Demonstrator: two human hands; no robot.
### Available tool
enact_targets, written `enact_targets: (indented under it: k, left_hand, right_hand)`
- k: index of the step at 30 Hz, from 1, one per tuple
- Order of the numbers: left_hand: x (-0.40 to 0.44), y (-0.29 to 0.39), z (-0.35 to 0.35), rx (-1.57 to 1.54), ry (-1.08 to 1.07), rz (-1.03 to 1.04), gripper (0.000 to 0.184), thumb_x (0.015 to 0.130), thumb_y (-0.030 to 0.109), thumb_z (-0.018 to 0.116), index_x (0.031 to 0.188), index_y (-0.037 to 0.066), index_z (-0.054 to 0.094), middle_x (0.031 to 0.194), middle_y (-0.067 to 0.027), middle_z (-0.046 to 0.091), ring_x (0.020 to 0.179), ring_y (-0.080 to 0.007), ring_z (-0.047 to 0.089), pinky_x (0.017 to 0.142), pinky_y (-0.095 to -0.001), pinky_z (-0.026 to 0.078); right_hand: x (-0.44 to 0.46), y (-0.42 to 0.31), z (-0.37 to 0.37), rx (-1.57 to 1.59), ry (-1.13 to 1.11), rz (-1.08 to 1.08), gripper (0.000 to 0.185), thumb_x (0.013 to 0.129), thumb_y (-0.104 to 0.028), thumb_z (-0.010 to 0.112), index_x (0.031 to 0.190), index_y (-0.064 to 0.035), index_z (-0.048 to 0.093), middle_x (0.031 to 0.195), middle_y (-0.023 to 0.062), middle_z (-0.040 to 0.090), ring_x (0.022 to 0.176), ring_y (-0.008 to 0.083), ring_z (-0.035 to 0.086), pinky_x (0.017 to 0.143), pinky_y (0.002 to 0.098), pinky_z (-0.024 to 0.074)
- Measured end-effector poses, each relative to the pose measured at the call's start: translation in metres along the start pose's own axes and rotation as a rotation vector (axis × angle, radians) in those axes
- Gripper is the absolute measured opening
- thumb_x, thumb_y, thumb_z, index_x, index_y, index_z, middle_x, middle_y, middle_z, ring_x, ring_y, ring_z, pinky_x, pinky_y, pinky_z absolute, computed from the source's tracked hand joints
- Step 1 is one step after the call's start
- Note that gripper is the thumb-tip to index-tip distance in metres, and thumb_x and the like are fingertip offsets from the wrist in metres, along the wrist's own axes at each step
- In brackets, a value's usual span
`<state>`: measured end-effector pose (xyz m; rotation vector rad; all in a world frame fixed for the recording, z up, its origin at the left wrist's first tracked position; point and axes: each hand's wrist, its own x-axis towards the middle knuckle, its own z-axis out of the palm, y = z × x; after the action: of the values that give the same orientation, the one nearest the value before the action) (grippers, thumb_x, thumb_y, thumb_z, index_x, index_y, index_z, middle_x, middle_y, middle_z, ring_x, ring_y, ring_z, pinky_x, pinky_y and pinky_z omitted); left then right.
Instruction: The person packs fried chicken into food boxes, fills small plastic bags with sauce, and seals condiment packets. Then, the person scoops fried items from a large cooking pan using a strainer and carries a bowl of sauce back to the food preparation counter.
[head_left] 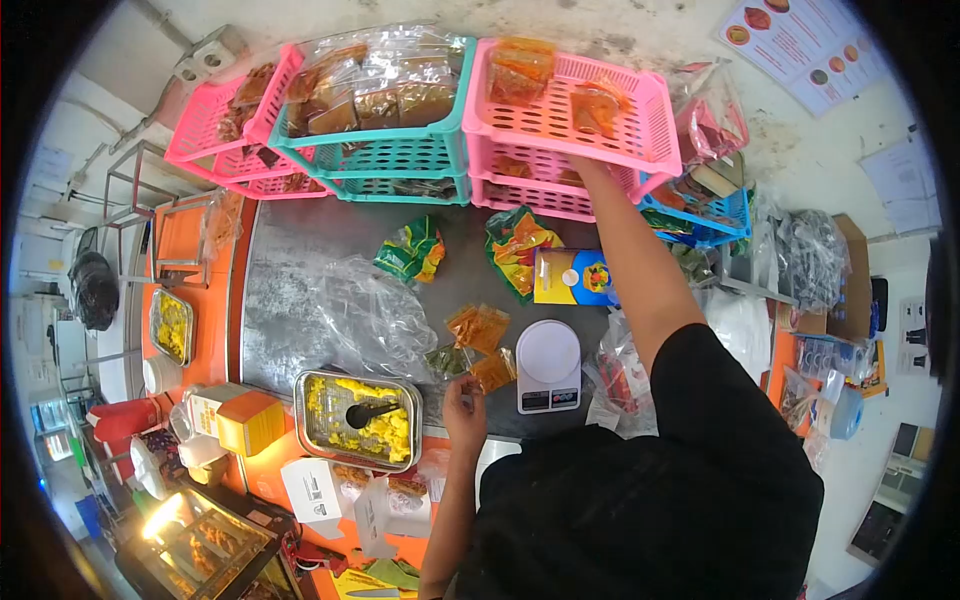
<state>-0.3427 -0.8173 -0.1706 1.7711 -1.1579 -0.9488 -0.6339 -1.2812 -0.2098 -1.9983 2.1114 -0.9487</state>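
My left hand (pixel 464 408) is closed, its fingertips pinching the edge of a small clear packet of orange-brown contents (pixel 493 371). Touching that packet are more orange packets (pixel 478 328) and a green one (pixel 447 360). My right arm stretches up to the pink stacked baskets (pixel 655 130); the hand is inside a lower tier, its fingers hidden under the top basket. Orange packets (pixel 597 106) lie in that top basket. A white digital scale (pixel 548 352) stands right of the packets on the dark table (pixel 290 235).
Green-yellow bags (pixel 412 249) and a blue-yellow box (pixel 572 277) lie behind the packets. A crumpled clear plastic bag (pixel 370 315) is to the left. Nearer stands a glass tray of yellow food (pixel 358 420) with a black spoon. Turquoise baskets (pixel 375 150) adjoin the pink ones.
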Motion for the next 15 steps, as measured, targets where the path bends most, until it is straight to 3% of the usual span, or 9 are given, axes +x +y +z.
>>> enact_targets:
  k: [6,8,9,11,12,14,15]
  left_hand:
    - [-0.008,-0.024,-0.012,-0.024,0.044,-0.012,0.017,0.091,0.0,0.058,0.107,0.004,0.064,0.096,-0.0071,0.068,0.086,-0.017,0.065,0.068,-0.0284,0.049]
    - [-0.007,-0.025,-0.016,-0.03,0.044,-0.042,0.018,0.091,0.0,0.058,0.107,0.004,0.064,0.097,-0.0068,0.068,0.086,-0.0165,0.065,0.067,-0.028,0.049]
    - [-0.007,-0.019,-0.018,-0.01,0.038,-0.037,0.018,0.091,-0.001,0.058,0.107,0.004,0.064,0.097,-0.0066,0.069,0.087,-0.0163,0.065,0.067,-0.0282,0.049]
    - [-0.006,-0.012,-0.02,0.007,0.025,-0.022,0.018,0.091,-0.001,0.057,0.107,0.004,0.064,0.098,-0.0065,0.069,0.087,-0.016,0.065,0.067,-0.0284,0.049]
    - [-0.005,-0.009,-0.02,-0.006,0.018,-0.019,0.018,0.091,-0.001,0.058,0.107,0.004,0.064,0.098,-0.0064,0.069,0.087,-0.0161,0.065,0.067,-0.0286,0.049]
    - [-0.004,-0.007,-0.019,-0.019,0.007,-0.007,0.018,0.091,-0.001,0.058,0.107,0.004,0.064,0.098,-0.0063,0.069,0.087,-0.0161,0.066,0.068,-0.0288,0.049]
    - [-0.003,-0.008,-0.018,-0.04,0.0,-0.005,0.017,0.091,-0.001,0.058,0.107,0.004,0.064,0.098,-0.0062,0.069,0.087,-0.0159,0.066,0.067,-0.0286,0.049]
  right_hand:
    - [-0.009,-0.002,-0.005,0.043,0.188,0.112,0.056,0.095,-0.047,0.054,0.138,-0.0128,0.057,0.141,0.0175,0.056,0.134,0.0412,0.047,0.11,0.0513,0.0387]
    - [-0.027,-0.02,-0.031,-0.25,0.343,0.004,0.049,0.096,-0.041,0.059,0.134,-0.0102,0.059,0.13,0.0134,0.064,0.118,0.0332,0.06,0.099,0.0461,0.0495]
    - [-0.034,-0.022,-0.033,-0.253,0.346,0.007,0.049,0.096,-0.041,0.059,0.134,-0.0102,0.059,0.13,0.0134,0.064,0.118,0.0332,0.06,0.099,0.0461,0.0495]
    - [-0.046,-0.025,-0.038,0.735,0.412,0.326,0.034,0.096,-0.028,0.066,0.124,-0.0091,0.064,0.113,0.0056,0.068,0.094,0.0189,0.066,0.077,0.0337,0.0549]
    - [-0.055,-0.04,-0.054,0.734,0.421,0.326,0.034,0.096,-0.028,0.066,0.124,-0.0091,0.064,0.113,0.0056,0.068,0.094,0.0189,0.066,0.077,0.0337,0.0549]
    - [-0.083,-0.08,-0.105,1.151,0.168,0.467,0.024,0.094,-0.015,0.069,0.116,-0.0094,0.066,0.099,-0.0008,0.067,0.078,0.0079,0.062,0.062,0.024,0.0493]
    - [-0.096,-0.082,-0.113,1.152,0.176,0.466,0.024,0.094,-0.015,0.069,0.116,-0.0094,0.066,0.099,-0.0008,0.067,0.078,0.0079,0.062,0.062,0.024,0.0493]
